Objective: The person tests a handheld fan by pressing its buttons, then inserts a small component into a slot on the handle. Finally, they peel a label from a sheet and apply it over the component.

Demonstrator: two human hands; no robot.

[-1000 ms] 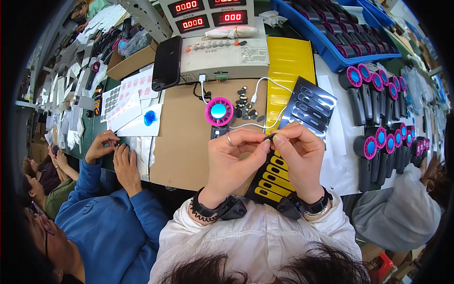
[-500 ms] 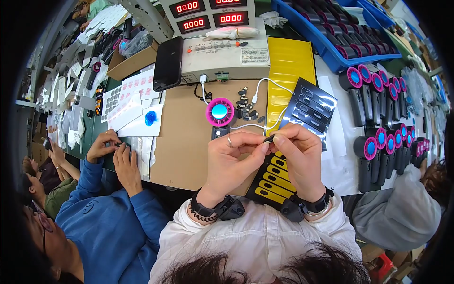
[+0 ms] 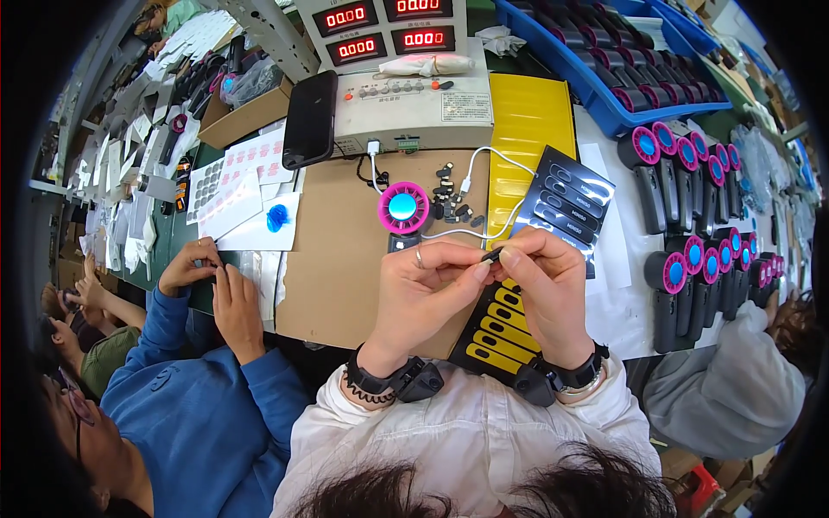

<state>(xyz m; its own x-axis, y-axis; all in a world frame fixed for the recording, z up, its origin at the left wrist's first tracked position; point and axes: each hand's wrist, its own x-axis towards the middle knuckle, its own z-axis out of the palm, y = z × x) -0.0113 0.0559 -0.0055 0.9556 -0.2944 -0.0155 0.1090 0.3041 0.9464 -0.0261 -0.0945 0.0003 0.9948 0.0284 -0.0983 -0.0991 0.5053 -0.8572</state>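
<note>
Between the fingertips of my left hand (image 3: 432, 289) and my right hand (image 3: 546, 285) is a small black piece (image 3: 492, 255), pinched from both sides. Most of it is covered by my fingers, so its kind does not show. Just beyond my left hand lies a handheld fan (image 3: 403, 207) with a pink ring and blue centre, its dark handle partly hidden by that hand. Several small black pieces (image 3: 449, 200) are scattered on the brown board (image 3: 332, 259). A black sheet with yellow cut-outs (image 3: 496, 332) lies below my hands.
A white cable (image 3: 471, 231) curves past the fan. Behind stands a meter box (image 3: 414, 104) with red displays, a black phone (image 3: 309, 119) leaning there. Finished-looking fans (image 3: 673, 272) stand in rows right, below a blue crate (image 3: 630, 116). At left, a co-worker in a blue sleeve (image 3: 276, 388) works close by.
My hands stay nearly in place, still pinching the small black piece, which shows at a slightly different angle. The co-worker's hands at left shift slightly.
</note>
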